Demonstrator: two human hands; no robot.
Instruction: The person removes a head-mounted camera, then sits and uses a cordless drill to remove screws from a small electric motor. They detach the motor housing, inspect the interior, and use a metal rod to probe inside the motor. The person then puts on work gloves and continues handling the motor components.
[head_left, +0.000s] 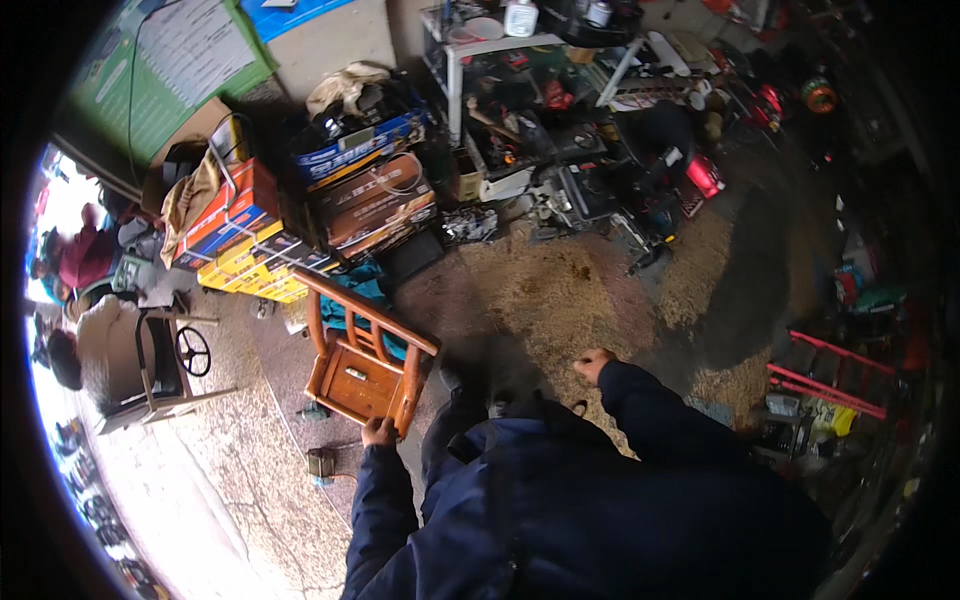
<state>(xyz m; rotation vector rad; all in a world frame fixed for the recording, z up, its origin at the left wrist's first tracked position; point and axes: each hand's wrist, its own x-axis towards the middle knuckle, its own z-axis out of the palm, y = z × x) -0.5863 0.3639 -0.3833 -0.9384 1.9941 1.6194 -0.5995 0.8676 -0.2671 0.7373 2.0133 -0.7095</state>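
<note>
A small reddish-brown wooden chair (pixel 350 393) with a slatted back stands left of my legs. My left hand (pixel 380 432) is closed on the near edge of the chair. A small pale object (pixel 355 374) lies on its seat. Out in front and to the right is my right hand (pixel 594 365), away from the chair, its fingers curled together. Whether something small is inside them is hidden. A teal cloth (pixel 362 290) shows behind the chair's back.
Stacked cartons (pixel 245 240) stand beyond the chair. A metal-framed bench (pixel 510 43) with tools and parts crowds the far side. On the right lies a red metal frame (pixel 825 375). A metal-framed chair (pixel 160 370) stands left, with people beyond in bright light.
</note>
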